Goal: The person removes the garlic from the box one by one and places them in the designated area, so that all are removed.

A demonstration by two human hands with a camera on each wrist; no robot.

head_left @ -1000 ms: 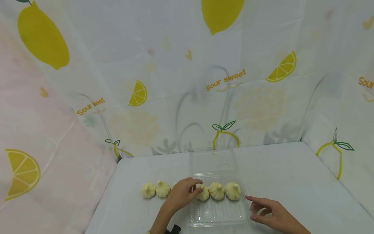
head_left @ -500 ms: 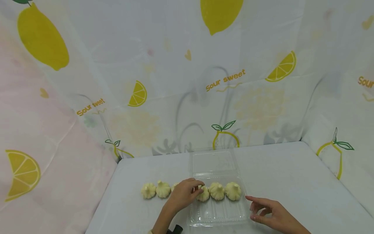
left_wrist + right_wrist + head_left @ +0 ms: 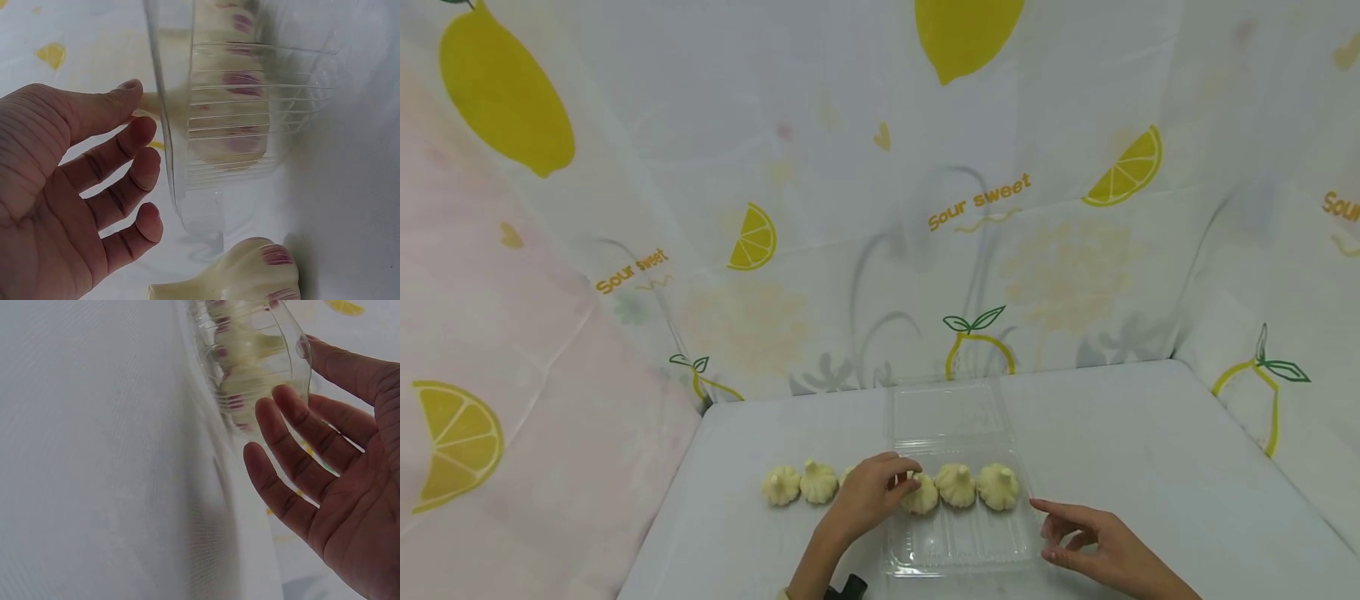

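A clear plastic clamshell box (image 3: 958, 546) lies with its lid folded back, three garlic bulbs in a row inside. My left hand (image 3: 867, 496) pinches the stem of the leftmost garlic bulb (image 3: 922, 497), which sits inside the box; the left wrist view shows thumb and forefinger on that stem (image 3: 149, 103). At the box's right edge is my right hand (image 3: 1093, 546), fingers loosely spread. Its fingertips touch the rim (image 3: 302, 350) in the right wrist view.
Outside the box, left of it, more garlic bulbs (image 3: 818, 483) stand in a row, one partly behind my left hand. A white cloth (image 3: 1150, 450) covers the table. Lemon-printed curtains (image 3: 865, 275) enclose the back and sides. A dark object (image 3: 850, 587) shows by my left wrist.
Both hands stay almost where they were, the left still holding the garlic stem. The head view has shifted very slightly.
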